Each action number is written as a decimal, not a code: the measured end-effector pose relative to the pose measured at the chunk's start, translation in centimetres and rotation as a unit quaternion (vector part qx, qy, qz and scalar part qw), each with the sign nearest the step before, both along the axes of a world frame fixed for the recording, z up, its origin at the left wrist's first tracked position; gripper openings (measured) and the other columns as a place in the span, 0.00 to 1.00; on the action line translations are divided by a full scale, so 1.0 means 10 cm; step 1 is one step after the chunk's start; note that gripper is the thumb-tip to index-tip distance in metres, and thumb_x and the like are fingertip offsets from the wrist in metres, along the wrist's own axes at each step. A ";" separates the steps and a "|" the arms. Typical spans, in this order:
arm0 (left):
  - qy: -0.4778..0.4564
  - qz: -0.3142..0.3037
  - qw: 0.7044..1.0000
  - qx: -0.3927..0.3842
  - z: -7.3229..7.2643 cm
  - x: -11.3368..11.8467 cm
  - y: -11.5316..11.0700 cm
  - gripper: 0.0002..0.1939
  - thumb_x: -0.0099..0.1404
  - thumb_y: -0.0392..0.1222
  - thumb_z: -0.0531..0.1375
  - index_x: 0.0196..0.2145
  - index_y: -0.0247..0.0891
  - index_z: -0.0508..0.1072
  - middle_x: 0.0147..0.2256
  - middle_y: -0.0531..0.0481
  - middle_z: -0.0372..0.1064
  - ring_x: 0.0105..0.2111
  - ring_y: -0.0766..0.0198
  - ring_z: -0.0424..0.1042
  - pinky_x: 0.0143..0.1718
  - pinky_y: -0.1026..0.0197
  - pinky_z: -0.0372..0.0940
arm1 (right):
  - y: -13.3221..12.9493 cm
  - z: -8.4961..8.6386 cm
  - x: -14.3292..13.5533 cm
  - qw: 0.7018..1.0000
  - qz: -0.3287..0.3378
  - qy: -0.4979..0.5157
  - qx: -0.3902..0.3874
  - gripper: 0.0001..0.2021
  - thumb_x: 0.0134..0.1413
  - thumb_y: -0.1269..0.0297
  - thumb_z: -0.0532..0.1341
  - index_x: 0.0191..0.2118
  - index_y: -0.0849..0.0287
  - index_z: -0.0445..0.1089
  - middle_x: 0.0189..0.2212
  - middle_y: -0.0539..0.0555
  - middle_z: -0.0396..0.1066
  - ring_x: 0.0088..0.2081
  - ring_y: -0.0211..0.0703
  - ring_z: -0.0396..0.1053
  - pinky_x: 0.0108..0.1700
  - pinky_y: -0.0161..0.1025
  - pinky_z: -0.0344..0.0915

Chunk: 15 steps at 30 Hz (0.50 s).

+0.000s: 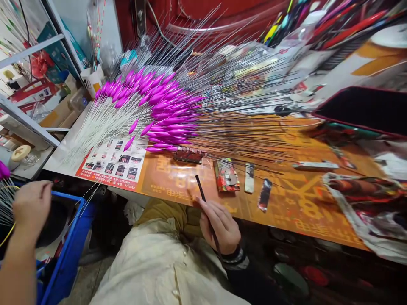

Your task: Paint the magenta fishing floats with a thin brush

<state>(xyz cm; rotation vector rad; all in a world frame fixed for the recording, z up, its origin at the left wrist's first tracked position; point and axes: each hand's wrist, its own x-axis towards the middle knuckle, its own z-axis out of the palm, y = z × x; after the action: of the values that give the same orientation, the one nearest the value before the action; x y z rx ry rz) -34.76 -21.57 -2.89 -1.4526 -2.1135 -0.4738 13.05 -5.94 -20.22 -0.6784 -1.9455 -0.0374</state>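
Note:
My right hand (221, 226) is closed round a thin black brush (201, 188), its tip pointing up and left over the table's front edge. At the far left, my left hand (33, 205) is raised above a blue crate (68, 245); its fingers are pressed together, and anything between them is too small or hidden to make out. A wide fan of magenta fishing floats (171, 112) lies on the table, their pale thin ends (101, 116) to the left and dark stems (248, 131) to the right. More magenta floats (4, 170) show at the left border.
Near the front edge lie a paint-stained tin (226, 176), two small flat pieces (249, 178) and a dark block (188, 155). A stained cloth (365, 212) is at the right, below a dark screen (365, 111). A metal shelf (32, 51) stands at the left.

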 end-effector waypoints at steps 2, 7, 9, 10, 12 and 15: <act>-0.008 -0.104 0.994 0.027 -0.22 0.44 0.39 0.09 0.69 0.47 0.59 0.36 0.41 0.77 0.36 0.45 0.78 0.38 0.54 0.74 0.45 0.51 0.68 | -0.01 0.00 0.01 1.000 -0.002 -0.009 -0.001 0.32 0.61 0.78 0.60 0.70 0.61 0.60 0.44 0.61 0.80 0.47 0.49 0.79 0.49 0.43 0.77; -0.072 -0.189 0.973 0.109 -0.61 1.14 1.24 0.06 0.71 0.40 0.60 0.39 0.40 0.78 0.37 0.45 0.78 0.41 0.56 0.75 0.50 0.52 0.67 | -0.01 0.01 0.03 1.000 0.007 -0.014 0.000 0.32 0.60 0.80 0.61 0.69 0.64 0.61 0.43 0.63 0.80 0.46 0.52 0.79 0.48 0.45 0.77; -0.082 -0.185 0.973 0.114 -0.69 1.21 1.47 0.07 0.72 0.41 0.60 0.40 0.40 0.78 0.38 0.43 0.77 0.43 0.55 0.74 0.50 0.51 0.67 | 0.00 0.01 0.04 1.000 0.010 -0.015 0.003 0.31 0.61 0.79 0.60 0.69 0.64 0.61 0.43 0.63 0.80 0.46 0.52 0.79 0.47 0.44 0.78; -0.084 -0.181 0.973 0.113 -0.73 1.22 1.55 0.07 0.72 0.42 0.60 0.41 0.40 0.78 0.39 0.43 0.77 0.44 0.54 0.74 0.51 0.51 0.67 | 0.00 0.01 0.04 1.000 0.010 -0.016 0.005 0.31 0.62 0.78 0.60 0.69 0.63 0.61 0.42 0.62 0.80 0.46 0.52 0.79 0.46 0.45 0.78; -0.088 -0.174 0.975 0.109 -0.80 1.21 1.66 0.07 0.72 0.43 0.60 0.41 0.40 0.78 0.39 0.43 0.76 0.44 0.54 0.74 0.50 0.51 0.67 | 0.01 0.00 0.04 1.000 0.008 -0.020 0.008 0.30 0.62 0.78 0.59 0.69 0.63 0.61 0.42 0.62 0.81 0.46 0.51 0.80 0.45 0.45 0.79; -0.092 -0.163 0.977 0.103 -0.90 1.19 1.74 0.08 0.72 0.43 0.60 0.41 0.40 0.78 0.39 0.43 0.75 0.44 0.54 0.74 0.49 0.52 0.68 | 0.01 -0.02 0.03 1.000 0.005 -0.017 0.009 0.29 0.63 0.77 0.59 0.69 0.62 0.61 0.42 0.62 0.81 0.46 0.52 0.80 0.44 0.45 0.79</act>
<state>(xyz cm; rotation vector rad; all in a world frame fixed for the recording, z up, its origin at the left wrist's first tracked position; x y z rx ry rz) -22.86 -4.21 -11.87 -1.6899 -1.8952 -0.9558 13.36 -5.85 -20.41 -0.6601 -1.9795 -0.0607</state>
